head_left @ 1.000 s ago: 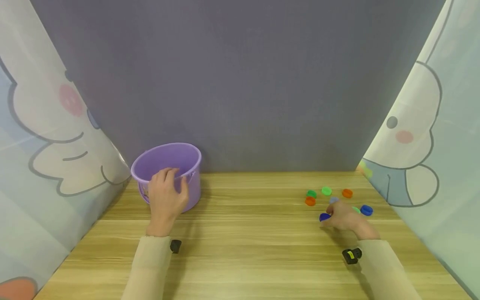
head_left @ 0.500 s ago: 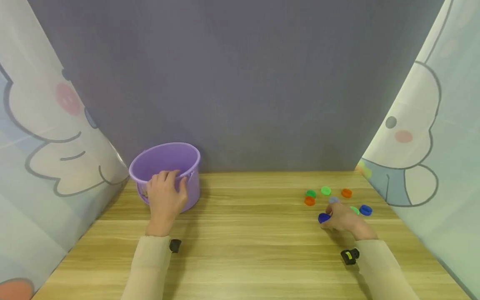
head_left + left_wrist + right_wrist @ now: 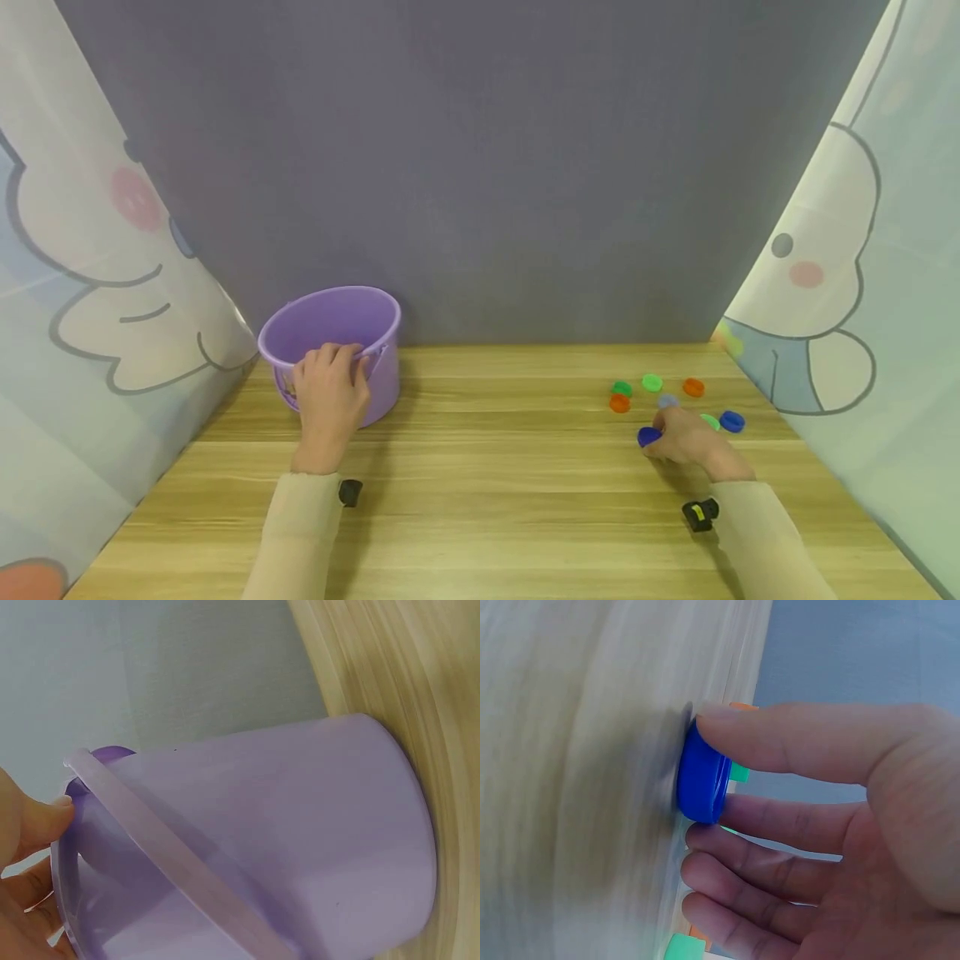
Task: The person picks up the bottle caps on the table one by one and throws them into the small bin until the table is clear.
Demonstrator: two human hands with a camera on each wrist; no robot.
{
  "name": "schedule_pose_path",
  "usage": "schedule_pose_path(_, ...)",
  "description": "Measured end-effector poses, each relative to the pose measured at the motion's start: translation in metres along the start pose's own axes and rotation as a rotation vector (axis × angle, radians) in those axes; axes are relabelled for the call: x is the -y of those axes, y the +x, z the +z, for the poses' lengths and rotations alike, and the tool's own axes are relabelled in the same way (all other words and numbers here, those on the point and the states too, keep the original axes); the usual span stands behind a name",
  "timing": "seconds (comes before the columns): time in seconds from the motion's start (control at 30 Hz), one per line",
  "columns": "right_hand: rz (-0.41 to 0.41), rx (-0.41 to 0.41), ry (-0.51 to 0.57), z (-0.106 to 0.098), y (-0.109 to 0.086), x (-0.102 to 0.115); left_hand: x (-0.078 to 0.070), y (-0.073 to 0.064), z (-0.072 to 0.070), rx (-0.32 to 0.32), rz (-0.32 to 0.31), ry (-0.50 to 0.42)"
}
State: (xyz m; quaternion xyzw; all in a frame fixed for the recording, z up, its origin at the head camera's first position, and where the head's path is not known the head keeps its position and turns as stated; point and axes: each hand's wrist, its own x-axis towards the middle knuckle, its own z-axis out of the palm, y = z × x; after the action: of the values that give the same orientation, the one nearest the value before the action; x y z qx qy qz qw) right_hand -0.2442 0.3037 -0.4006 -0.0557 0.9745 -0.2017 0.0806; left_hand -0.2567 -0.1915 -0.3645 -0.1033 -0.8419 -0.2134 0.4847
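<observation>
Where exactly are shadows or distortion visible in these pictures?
Head: soft shadows beside both beige fabric sleeves on the wooden table; left wrist: its grain bows, probably lens distortion, beside the purple plastic bucket; right wrist: a soft shadow beside the blue round plastic cap.

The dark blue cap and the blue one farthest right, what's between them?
In the head view, the right hand lies between the dark blue cap it pinches and the blue cap farthest right; a light green cap peeks past the hand.

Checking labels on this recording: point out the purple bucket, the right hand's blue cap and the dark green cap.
Purple bucket (image 3: 319, 821), left wrist view: outer wall.
Blue cap (image 3: 702, 776), right wrist view: side wall.
Dark green cap (image 3: 622, 389), head view: visible middle.
</observation>
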Motion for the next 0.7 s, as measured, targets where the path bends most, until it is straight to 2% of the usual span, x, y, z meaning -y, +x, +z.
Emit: schedule_pose_path(0.7, 0.002, -0.02, 0.021, -0.0018, -0.0021, 0.0076, -0.0007, 0.0021, -0.0007, 0.038, -0.028, -0.059)
